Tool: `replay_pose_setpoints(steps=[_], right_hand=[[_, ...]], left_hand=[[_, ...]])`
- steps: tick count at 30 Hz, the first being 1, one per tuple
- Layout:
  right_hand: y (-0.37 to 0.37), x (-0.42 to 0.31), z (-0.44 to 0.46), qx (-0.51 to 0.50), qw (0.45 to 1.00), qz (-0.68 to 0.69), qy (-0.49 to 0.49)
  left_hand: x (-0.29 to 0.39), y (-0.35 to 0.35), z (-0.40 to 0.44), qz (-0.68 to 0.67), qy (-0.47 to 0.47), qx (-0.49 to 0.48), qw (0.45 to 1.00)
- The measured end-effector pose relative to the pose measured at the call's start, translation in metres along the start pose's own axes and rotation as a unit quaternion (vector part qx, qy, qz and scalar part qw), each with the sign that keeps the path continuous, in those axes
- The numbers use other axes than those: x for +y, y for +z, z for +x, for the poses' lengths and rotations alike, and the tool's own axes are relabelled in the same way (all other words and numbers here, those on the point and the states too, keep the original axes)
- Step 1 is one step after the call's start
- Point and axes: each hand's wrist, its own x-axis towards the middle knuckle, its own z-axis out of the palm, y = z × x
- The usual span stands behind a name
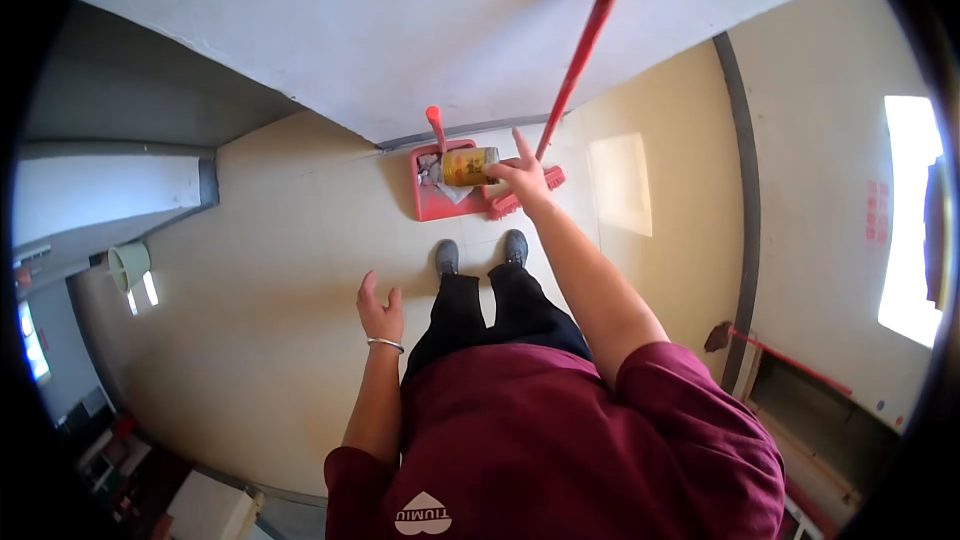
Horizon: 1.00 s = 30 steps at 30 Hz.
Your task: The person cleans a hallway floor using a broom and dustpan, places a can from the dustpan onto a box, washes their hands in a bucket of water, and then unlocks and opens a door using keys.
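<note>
A yellow can (464, 167) with a printed label is tilted on its side over the red dustpan (433, 206). At its right end is my right hand (519, 177), the thumb against the can and one finger stretched out away from it; the other fingers are partly hidden. Crumpled paper scraps (430, 172) lie in the dustpan, below and beside the can. My left hand (380, 316), with a silver bangle on the wrist, hangs open and holds nothing, fingers and thumb apart.
A red broom (580, 55) leans on the wall, its head beside the dustpan. The dustpan's short red handle (435, 120) points up at the wall. A pale green bucket (129, 265) stands far left. At right, a second red-handled tool (790, 358) lies near a ledge.
</note>
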Motion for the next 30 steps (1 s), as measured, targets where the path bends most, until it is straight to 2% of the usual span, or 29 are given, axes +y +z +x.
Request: replay_pose_setpoints(steps=[1,2,4,5,6,7,8,10,12,13,15,17,18,20,21,23,24,26,28,29,30], right_hand=[[0.001,-0.007,-0.011,0.029,0.994,-0.107,0.0],[0.002,-0.008,-0.022,0.043,0.994,-0.097,0.003],[0.008,-0.01,-0.028,0.032,0.987,0.155,-0.015],[0.006,0.007,-0.027,-0.001,0.975,0.223,-0.019],[0.002,0.009,-0.039,0.014,0.973,0.229,-0.021],[-0.003,0.009,-0.052,-0.036,0.923,0.383,-0.008],[-0.009,0.011,-0.066,-0.086,0.845,0.528,0.0],[-0.027,0.014,-0.095,-0.078,0.835,0.544,-0.025],[-0.033,0.024,-0.094,-0.118,0.821,0.556,-0.048],[-0.038,0.033,-0.097,-0.124,0.823,0.552,-0.05],[-0.042,0.032,-0.109,-0.077,0.831,0.548,-0.05],[-0.046,0.031,-0.118,-0.038,0.849,0.522,-0.065],[-0.06,0.055,-0.138,-0.026,0.852,0.518,-0.072],[-0.074,0.078,-0.148,-0.006,0.854,0.51,-0.105],[-0.075,0.078,-0.161,0.048,0.851,0.514,-0.099],[-0.093,0.081,-0.194,0.102,0.857,0.502,-0.05],[-0.099,0.091,-0.212,0.089,0.855,0.511,-0.001],[-0.114,0.097,-0.256,0.123,0.853,0.507,0.005],[-0.126,0.122,-0.309,0.152,0.829,0.539,-0.005],[-0.137,0.138,-0.341,0.164,0.821,0.547,-0.012],[-0.144,0.156,-0.366,0.18,0.804,0.566,-0.033]], left_hand=[[-0.007,-0.005,0.0,0.028,-0.01,-0.022,0.999],[-0.014,-0.012,0.004,0.058,-0.017,-0.042,0.997],[-0.009,-0.02,0.021,0.054,0.039,-0.052,0.996],[-0.006,-0.022,0.021,0.05,0.079,-0.066,0.993],[0.006,-0.026,0.024,0.049,0.092,-0.076,0.992],[0.026,-0.031,0.034,0.049,0.143,-0.086,0.985],[0.048,-0.034,0.043,0.049,0.194,-0.097,0.975],[0.094,-0.035,0.053,0.031,0.236,-0.131,0.962],[0.14,-0.027,0.075,-0.019,0.321,-0.14,0.937],[0.165,-0.025,0.08,-0.021,0.335,-0.154,0.93],[0.208,-0.013,0.09,-0.022,0.437,-0.162,0.884],[0.233,0.0,0.093,-0.003,0.463,-0.205,0.862],[0.254,0.006,0.063,0.014,0.495,-0.207,0.844],[0.272,0.028,0.052,0.054,0.496,-0.268,0.824],[0.277,0.035,0.046,0.067,0.512,-0.287,0.807],[0.288,0.048,0.028,0.084,0.472,-0.379,0.792],[0.285,0.055,0.022,0.1,0.396,-0.455,0.791],[0.294,0.067,-0.004,0.12,0.364,-0.52,0.763],[0.331,0.047,-0.081,0.084,0.312,-0.588,0.742],[0.32,0.068,-0.102,0.071,0.4,-0.575,0.71],[0.322,0.072,-0.133,0.051,0.41,-0.585,0.698]])
